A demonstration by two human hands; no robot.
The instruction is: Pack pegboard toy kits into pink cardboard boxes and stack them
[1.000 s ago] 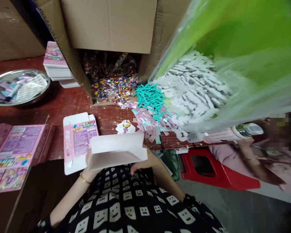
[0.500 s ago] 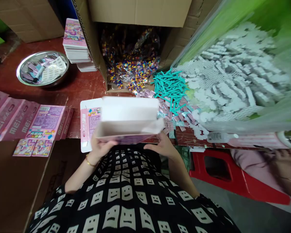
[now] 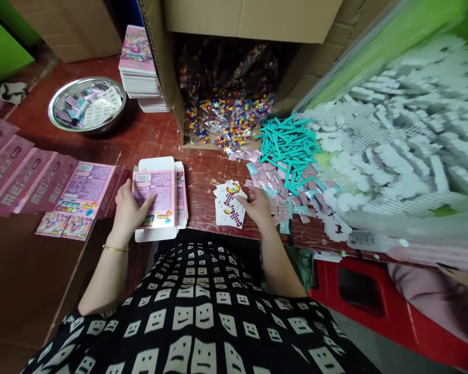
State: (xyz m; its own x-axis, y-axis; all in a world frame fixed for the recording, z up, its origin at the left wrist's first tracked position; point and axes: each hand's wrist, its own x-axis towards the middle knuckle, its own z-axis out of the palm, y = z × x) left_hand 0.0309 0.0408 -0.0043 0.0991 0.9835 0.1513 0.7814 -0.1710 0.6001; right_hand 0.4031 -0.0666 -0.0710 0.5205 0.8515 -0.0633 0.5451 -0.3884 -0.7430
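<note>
My left hand (image 3: pixel 129 210) grips the left side of a pink and purple box (image 3: pixel 161 195) with its end flaps out, thumb on the printed face. Under its right side, another such box (image 3: pixel 181 195) shows. Near the table's front edge, printed white cards (image 3: pixel 229 210) lie loosely overlapped. The thumb and fingers of my right hand (image 3: pixel 256 206) are at the cards' right edge, pinching there. Right of that hand are small pink and blue packets (image 3: pixel 271 179) and a heap of teal sticks (image 3: pixel 286 145).
Behind are an open carton (image 3: pixel 253 21) of bagged colourful beads, a card stack (image 3: pixel 140 78) and a metal bowl (image 3: pixel 86 104). Pink boxes (image 3: pixel 39 174) line the left. White pieces (image 3: pixel 405 135) fill a large bag at right. Another person's sleeve (image 3: pixel 425 291) is beside a red stool (image 3: pixel 335 301).
The open box between my hands has been set flat on the left, over the other box. My right hand has let go of it and moved to the white cards, now uncovered.
</note>
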